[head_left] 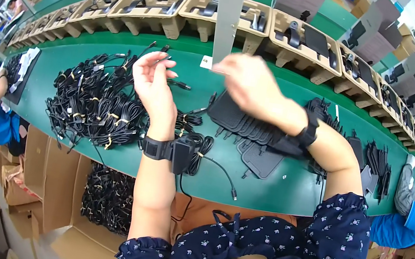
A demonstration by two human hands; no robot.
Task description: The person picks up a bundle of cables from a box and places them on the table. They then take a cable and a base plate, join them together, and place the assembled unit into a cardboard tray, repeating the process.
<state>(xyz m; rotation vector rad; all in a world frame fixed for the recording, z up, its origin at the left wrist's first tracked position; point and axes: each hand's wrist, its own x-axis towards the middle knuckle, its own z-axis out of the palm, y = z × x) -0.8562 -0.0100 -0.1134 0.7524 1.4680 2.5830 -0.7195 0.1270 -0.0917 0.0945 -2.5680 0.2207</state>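
The green workbench (274, 190) runs across in front of me, and along its far edge stands a row of moulded pulp trays (221, 14), each holding black parts seated in its recesses. A grey upright post (229, 12) rises in front of the middle trays. Below the bench edge on my left, an open cardboard box (53, 180) holds more bundled black cables (108, 198).

On the bench to my left lies a big heap of coiled black cables (94, 102) bound with yellow ties. To my right is a fanned stack of flat black pads (251, 128), just under my right wrist.

My left hand (152, 82) is raised over the bench, fingers curled around a thin black cable (162, 53) whose plug ends stick up past my fingertips. My right hand (248, 84) is raised beside it, close to the post; it is blurred, its fingers bent inward, and I cannot tell whether it has hold of the cable. A small coil of cable (196, 149) lies by my left wrist.
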